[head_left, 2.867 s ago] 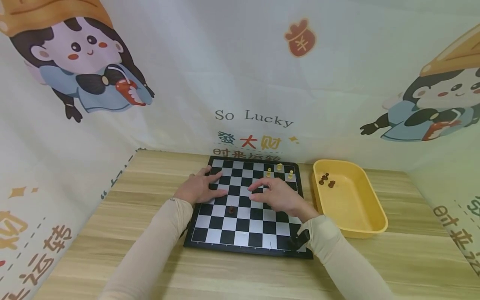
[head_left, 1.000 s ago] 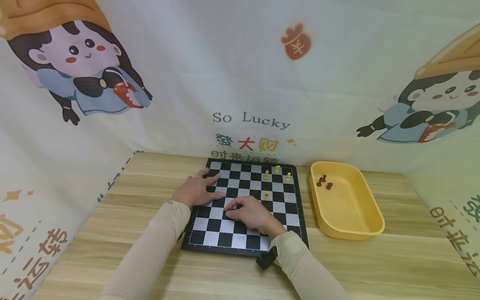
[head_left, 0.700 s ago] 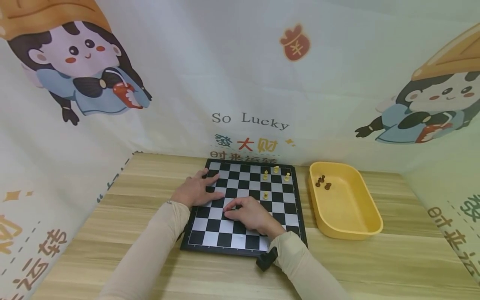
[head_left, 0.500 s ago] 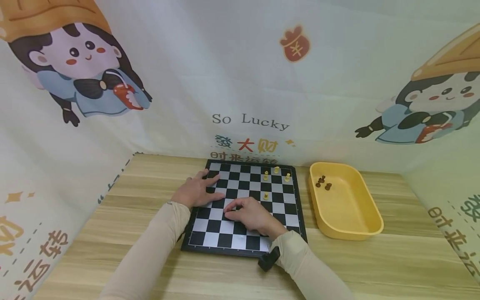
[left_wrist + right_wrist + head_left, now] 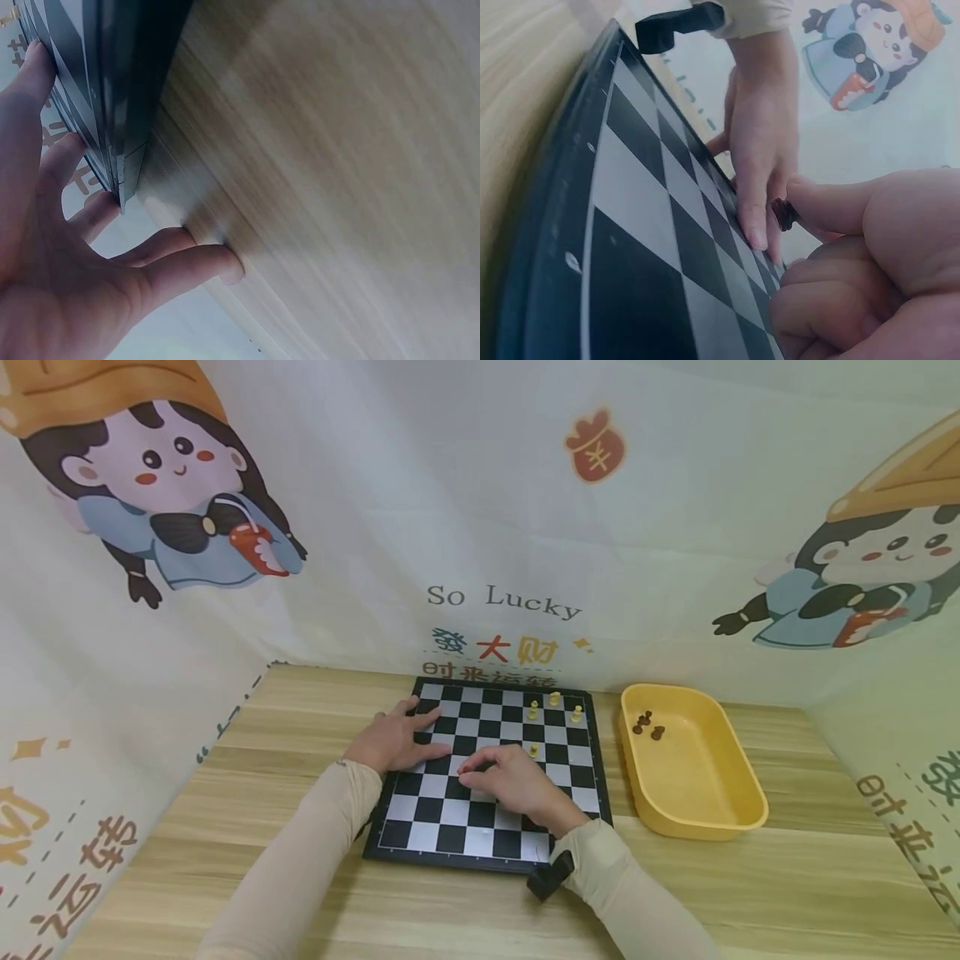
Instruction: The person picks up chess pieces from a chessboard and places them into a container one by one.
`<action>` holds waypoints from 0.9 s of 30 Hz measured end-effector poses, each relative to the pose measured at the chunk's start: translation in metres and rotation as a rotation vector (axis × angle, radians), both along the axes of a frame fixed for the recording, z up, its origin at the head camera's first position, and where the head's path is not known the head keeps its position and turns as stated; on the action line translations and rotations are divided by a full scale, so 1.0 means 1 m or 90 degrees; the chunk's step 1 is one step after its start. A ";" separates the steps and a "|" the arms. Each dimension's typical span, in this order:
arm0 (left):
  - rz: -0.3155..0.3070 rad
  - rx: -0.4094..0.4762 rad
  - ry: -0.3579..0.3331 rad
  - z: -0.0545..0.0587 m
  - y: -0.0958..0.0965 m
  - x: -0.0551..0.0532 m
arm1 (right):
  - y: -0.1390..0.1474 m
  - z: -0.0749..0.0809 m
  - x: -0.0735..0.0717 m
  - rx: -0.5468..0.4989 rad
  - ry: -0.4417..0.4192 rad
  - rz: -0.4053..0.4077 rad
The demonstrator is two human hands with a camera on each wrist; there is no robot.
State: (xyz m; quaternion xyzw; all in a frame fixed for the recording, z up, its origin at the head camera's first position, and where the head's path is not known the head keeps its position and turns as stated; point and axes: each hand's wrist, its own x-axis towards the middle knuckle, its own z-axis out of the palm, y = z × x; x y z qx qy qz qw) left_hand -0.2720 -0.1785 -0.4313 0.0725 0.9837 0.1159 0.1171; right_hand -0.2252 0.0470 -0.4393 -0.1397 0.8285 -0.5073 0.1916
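Note:
My right hand (image 5: 517,781) pinches a small dark brown chess piece (image 5: 783,214) between thumb and forefinger. In the right wrist view its round base shows above the chessboard (image 5: 630,195), and the rest is hidden by the fingers. My left hand (image 5: 390,739) rests with spread fingers on the board's left edge. In the left wrist view, some of its fingers lie over the frame and others reach down beside it to the tabletop. A yellow pawn (image 5: 533,750) stands just behind my right hand. Further yellow pieces, among them one chess piece (image 5: 577,713), stand at the far right corner.
A yellow plastic tray (image 5: 701,827) stands on the wooden table (image 5: 795,877) just right of the board. Several dark brown chess pieces (image 5: 657,733) lie in its far left part. A printed cloth (image 5: 360,552) hangs behind the table.
A yellow pawn now stands where my right hand was earlier. That hand went to the dark brown piece, gripped it and has raised it slightly, away from me. My left hand stayed put.

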 end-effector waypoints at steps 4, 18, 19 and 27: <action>0.002 -0.002 -0.002 0.001 0.001 0.000 | 0.009 0.004 -0.003 0.005 0.016 -0.013; -0.002 -0.005 -0.009 0.000 0.000 0.000 | 0.049 0.028 -0.009 0.064 0.036 -0.083; -0.004 -0.005 -0.009 0.000 0.000 0.000 | 0.052 0.030 -0.009 0.063 0.036 -0.085; -0.009 -0.007 0.001 -0.001 0.000 0.000 | 0.074 0.047 -0.013 0.079 0.036 -0.105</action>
